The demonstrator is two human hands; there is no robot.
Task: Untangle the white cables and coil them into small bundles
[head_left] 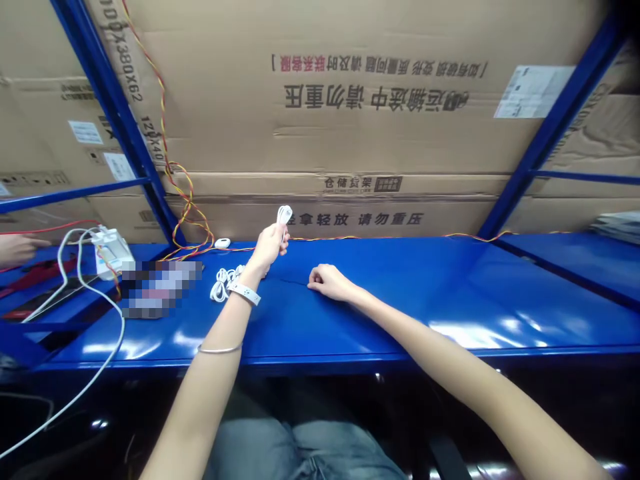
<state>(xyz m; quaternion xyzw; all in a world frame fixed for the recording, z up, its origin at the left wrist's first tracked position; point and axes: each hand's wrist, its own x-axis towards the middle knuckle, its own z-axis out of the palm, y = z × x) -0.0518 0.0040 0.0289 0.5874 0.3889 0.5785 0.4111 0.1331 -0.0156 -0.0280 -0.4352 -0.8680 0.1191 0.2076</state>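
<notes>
My left hand (270, 248) is raised over the back of the blue shelf, its fingers closed round a small coiled white cable (285, 214) that sticks up from the grip. Below and behind the left wrist lie several more coiled white cables (220, 285), partly hidden by the hand and wristband. My right hand (329, 281) rests low on the shelf with curled fingers. A thin black strand (293, 281) runs along the surface to its fingertips, which seem to pinch its end.
The blue metal shelf (400, 280) backs onto large cardboard boxes (350, 140). A small white object (223, 243) lies near twisted red-yellow wires (187, 207). Leftward are a blurred-out item (163, 288), a white power strip (113, 252) with cables, and another person's hand (20, 249).
</notes>
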